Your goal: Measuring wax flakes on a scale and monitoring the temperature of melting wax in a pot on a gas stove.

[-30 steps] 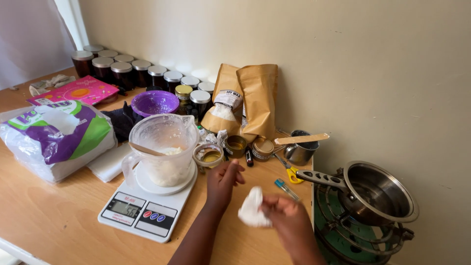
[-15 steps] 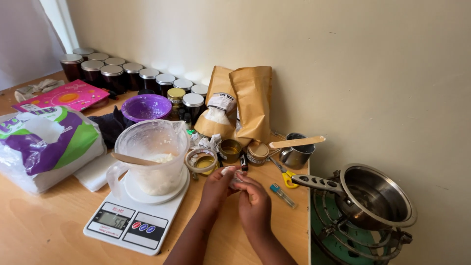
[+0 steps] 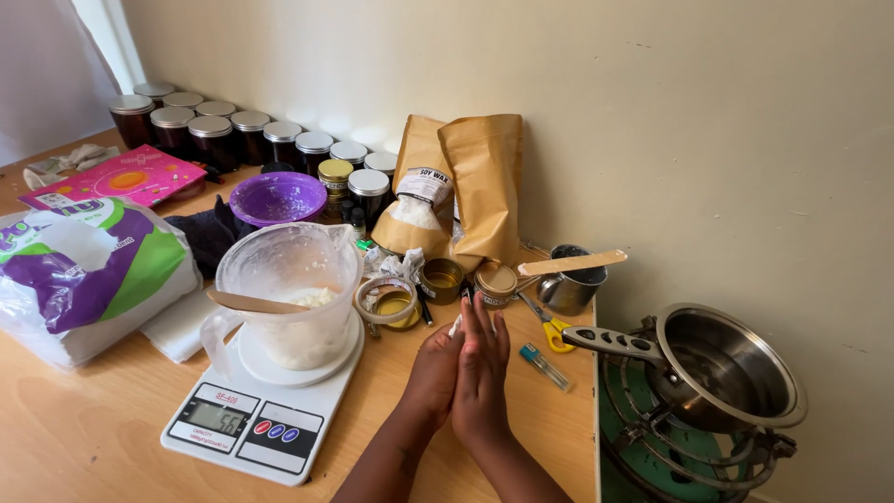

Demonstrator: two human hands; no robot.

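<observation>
Cluttered wooden table [image 3: 84, 419] against cream wall [image 3: 708, 112]

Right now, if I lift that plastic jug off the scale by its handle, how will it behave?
The plastic jug is roughly a third full of white flakes, so probably light. The wooden stick resting across its rim may slide off. Thin translucent walls could flex.

Two bare forearms come up from the bottom edge of the head view, with no sleeve, cuff or glove on either. The left hand [image 3: 436, 373] and the right hand [image 3: 481, 365] carry no ring, and no watch, bracelet or band shows at either wrist. The fingers [image 3: 488, 321] are long and slender. The fingernails cannot be made out.
</observation>
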